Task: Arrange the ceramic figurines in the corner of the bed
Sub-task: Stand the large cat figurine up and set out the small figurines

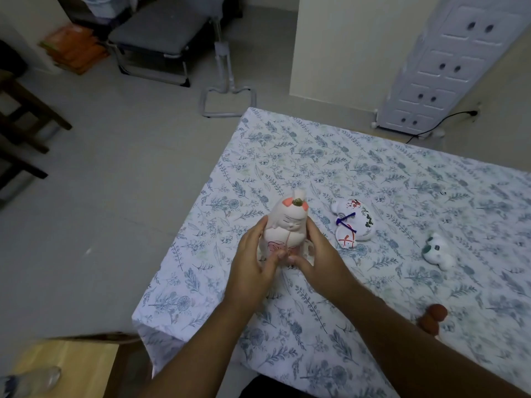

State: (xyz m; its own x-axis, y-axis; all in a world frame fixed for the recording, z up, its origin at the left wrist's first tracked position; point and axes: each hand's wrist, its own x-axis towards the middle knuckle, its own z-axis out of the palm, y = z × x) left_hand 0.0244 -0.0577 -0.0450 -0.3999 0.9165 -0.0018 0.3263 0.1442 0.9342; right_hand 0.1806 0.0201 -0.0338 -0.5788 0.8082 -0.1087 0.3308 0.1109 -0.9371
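White-glazed doll figurine (287, 225) with orange hair patches, standing upright on the floral bed sheet (388, 173). Long axis vertical, face toward the camera.

Left hand (253, 265) cups its left flank, right hand (319, 259) its right flank. Both are clamped on it, thumbs nearly meeting at the front near the base. Symmetric hold, neither hand clearly nearer. Can't tell whether the base is seated on the sheet or just above it.

Position: the doll sits near the left edge of the bed, between the near left corner (138, 320) and the far left corner (250, 110). The far corner lies straight beyond the doll, away from the hands; the near corner is back and to the left. My guess is that either could be the target. The task doesn't say which.

Outward from the doll:
- painted flat figurine (352, 222) with a blue cord, lying on its side just right of the doll, apart from the right hand.
- white-and-green animal figurine (436, 251), farther right, well apart.
- brown figurine (432, 318), right and nearer, partly behind the right forearm.

Room: open sheet all the way from the doll to the far corner, nothing in the path. Left of the doll the sheet drops off to the floor (115, 196); a soft surface near an edge makes tipping the risk.
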